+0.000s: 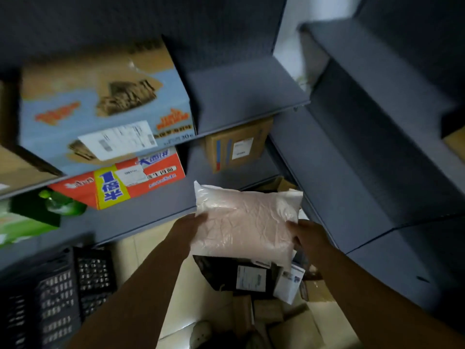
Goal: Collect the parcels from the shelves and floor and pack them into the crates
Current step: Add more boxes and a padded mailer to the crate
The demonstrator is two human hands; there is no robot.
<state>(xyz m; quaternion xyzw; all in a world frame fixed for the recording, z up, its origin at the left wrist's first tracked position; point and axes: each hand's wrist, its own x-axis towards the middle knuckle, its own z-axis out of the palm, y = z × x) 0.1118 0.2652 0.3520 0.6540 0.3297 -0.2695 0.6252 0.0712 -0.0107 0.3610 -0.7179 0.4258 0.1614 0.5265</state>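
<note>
Now we hold the pale plastic parcel (246, 222) lifted above the floor pile, left hand (193, 226) and right hand (305, 235) closed on its opposite sides, while the black crates (63, 293), seemingly, sit low to our left.
</note>
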